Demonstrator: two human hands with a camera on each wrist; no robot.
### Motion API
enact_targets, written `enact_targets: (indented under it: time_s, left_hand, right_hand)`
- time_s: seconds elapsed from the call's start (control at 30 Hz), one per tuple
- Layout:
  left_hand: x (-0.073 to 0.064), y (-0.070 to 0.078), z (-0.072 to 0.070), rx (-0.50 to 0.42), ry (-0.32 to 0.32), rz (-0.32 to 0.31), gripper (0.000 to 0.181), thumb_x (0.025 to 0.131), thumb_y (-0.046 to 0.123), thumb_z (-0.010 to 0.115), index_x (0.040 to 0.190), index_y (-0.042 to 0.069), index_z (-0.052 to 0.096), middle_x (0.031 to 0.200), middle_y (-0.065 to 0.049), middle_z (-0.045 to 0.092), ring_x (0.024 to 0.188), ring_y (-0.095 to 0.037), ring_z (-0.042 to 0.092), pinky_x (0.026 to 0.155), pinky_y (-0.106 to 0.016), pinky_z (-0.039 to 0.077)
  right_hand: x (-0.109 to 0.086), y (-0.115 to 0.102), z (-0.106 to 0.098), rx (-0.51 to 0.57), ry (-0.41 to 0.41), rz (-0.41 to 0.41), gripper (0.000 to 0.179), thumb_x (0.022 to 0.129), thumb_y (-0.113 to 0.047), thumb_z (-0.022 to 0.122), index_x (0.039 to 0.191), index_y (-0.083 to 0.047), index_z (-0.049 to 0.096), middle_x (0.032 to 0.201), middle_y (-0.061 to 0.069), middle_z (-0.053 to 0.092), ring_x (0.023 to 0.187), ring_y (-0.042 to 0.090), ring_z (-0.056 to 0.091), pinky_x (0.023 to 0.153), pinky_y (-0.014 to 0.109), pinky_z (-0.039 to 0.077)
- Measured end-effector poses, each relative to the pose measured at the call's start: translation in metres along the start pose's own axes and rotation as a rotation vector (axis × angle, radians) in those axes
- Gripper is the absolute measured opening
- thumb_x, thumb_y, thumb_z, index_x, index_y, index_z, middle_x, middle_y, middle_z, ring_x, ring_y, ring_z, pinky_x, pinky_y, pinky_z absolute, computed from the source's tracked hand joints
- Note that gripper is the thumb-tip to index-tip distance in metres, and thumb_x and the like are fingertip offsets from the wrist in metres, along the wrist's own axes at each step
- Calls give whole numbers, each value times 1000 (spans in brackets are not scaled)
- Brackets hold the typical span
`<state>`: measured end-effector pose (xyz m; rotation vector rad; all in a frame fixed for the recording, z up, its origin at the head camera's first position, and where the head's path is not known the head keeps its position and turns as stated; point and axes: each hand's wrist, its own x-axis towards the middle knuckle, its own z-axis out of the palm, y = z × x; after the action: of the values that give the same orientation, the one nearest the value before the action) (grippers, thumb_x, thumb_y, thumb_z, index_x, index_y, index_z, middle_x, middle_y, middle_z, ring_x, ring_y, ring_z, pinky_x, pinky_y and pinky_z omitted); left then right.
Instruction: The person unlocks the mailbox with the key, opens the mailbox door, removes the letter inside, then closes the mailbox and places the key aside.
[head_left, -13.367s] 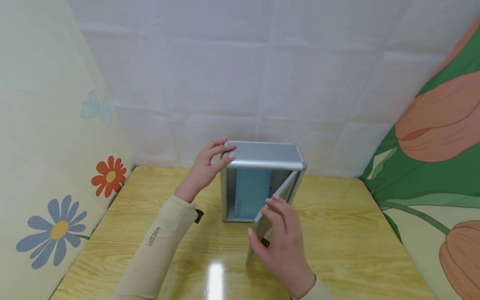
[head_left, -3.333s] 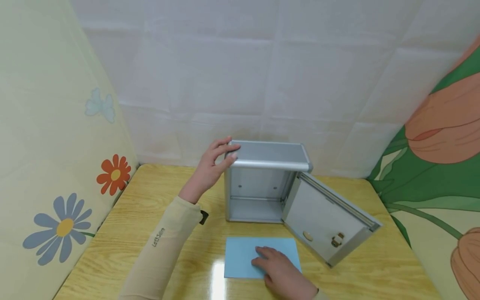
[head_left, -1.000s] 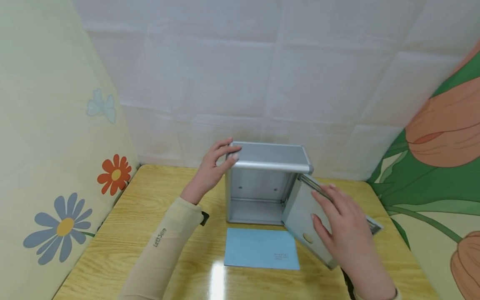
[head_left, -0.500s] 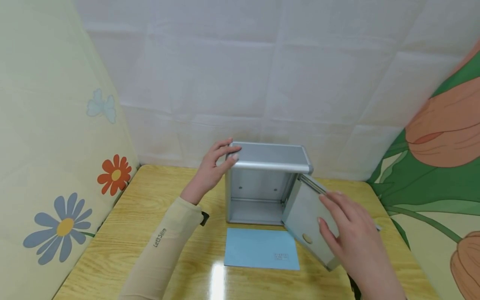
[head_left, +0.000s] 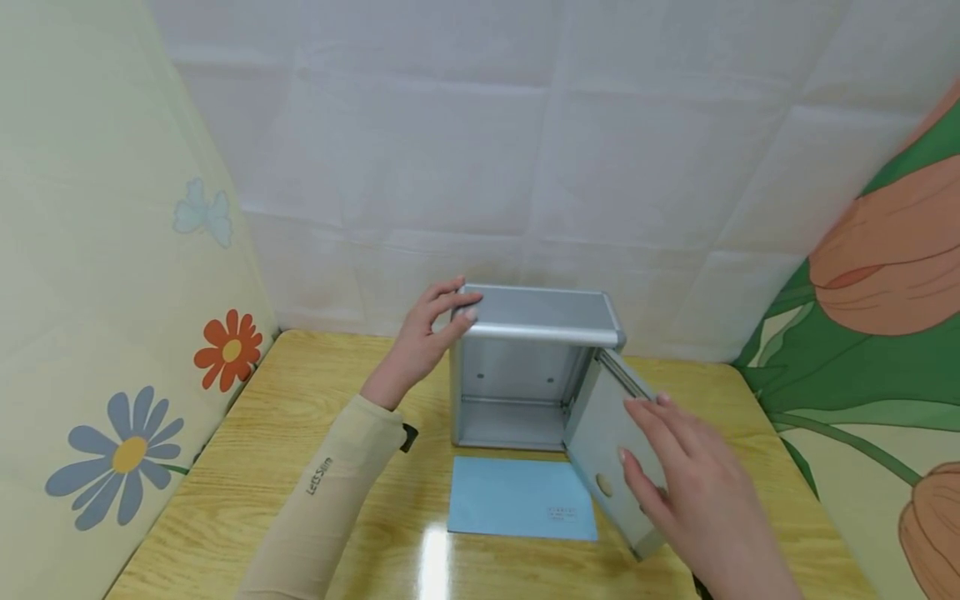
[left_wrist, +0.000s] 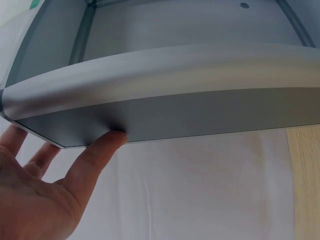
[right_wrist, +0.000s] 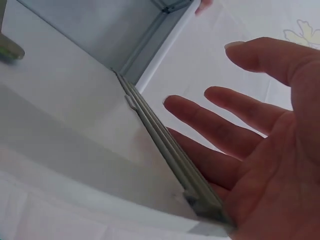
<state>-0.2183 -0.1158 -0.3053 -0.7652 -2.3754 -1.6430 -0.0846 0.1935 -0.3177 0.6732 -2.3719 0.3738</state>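
A silver-grey metal box (head_left: 540, 312) with an open front stands upright on the table. My left hand (head_left: 423, 325) rests on its upper left corner, thumb (left_wrist: 100, 157) on the top panel and fingers spread at the side edge. The box's hinged door (head_left: 607, 442) is swung out to the right. My right hand (head_left: 693, 479) reaches over the door's upper edge, its straight fingers (right_wrist: 215, 122) at the outer face and thumb apart on the inner side. A light blue envelope (head_left: 517, 500) with small print lies flat in front of the box.
The box sits towards the back of the wooden table (head_left: 337, 533), near a white sheet (head_left: 420, 150). Flower-printed panels stand at the left and right. Inside, the box shows a bare back wall (head_left: 513, 367) with small holes.
The envelope came out of the box and lies flat on the table. Lately my right hand has shifted slightly, and the door has turned a little inward. My left hand stays put.
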Motion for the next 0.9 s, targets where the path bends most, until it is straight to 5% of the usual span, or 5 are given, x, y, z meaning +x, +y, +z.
enact_targets:
  time_s: [0.23,0.47,0.77,0.9]
  left_hand:
    - [0,-1,0,-3,-1,0,36,99,12,53,134,0,55,150,-14,30,139,-31,24,106,-52,26]
    - [0,-3,1,-2,7,15,36,99,11,53,133,-1,55,150,-15,30,138,-32,25,106,-52,26]
    - [0,-5,1,-13,5,18,37,99,11,53,134,0,54,150,-15,30,139,-32,25,106,-56,26]
    - [3,-16,3,-3,16,30,37,99,15,54,134,4,56,151,-11,30,139,-28,25,106,-54,26]
  right_hand:
    - [0,-6,-3,28,-41,7,50,96,-45,49,131,-11,59,119,11,63,112,33,58,82,54,47]
    - [3,-17,5,75,-28,-73,54,97,-50,44,132,-11,58,120,9,62,113,31,57,83,50,47]
    - [7,-32,29,184,-52,-119,59,91,-49,59,137,-12,54,136,6,52,130,31,42,109,37,27]
    - [9,-36,45,206,-26,-134,58,92,-48,58,137,-10,54,140,9,48,133,34,37,111,43,21]
